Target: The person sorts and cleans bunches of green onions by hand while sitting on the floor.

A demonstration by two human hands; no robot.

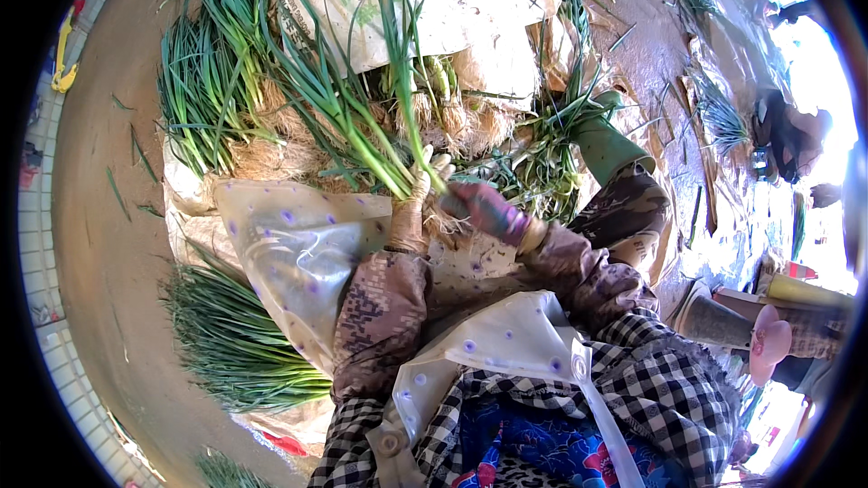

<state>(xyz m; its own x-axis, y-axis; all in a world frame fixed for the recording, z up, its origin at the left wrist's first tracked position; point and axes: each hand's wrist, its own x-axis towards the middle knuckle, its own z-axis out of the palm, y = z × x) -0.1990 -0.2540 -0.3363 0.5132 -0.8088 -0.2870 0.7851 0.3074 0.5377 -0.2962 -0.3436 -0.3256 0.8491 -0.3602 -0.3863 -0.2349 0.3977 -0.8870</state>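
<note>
My left hand (413,208), in a pale glove, is closed round a few long green onions (371,146); their white stems run into my grip and their leaves point up and away. Beside it my right hand (488,211), in a dirty purple-pink glove, is closed at the lower end of one green onion stem (412,126) leaning to the right of the others. Thin pale roots (445,224) hang between the two hands. A clear plastic apron with purple dots (303,239) covers my lap.
Rooted green onion bundles (203,90) lie at the far left, with another bundle (249,334) by my left arm. A printed white sack (443,18) covers more at the back. Loose leaves (542,167) lie by a green boot (612,146). People sit at the right.
</note>
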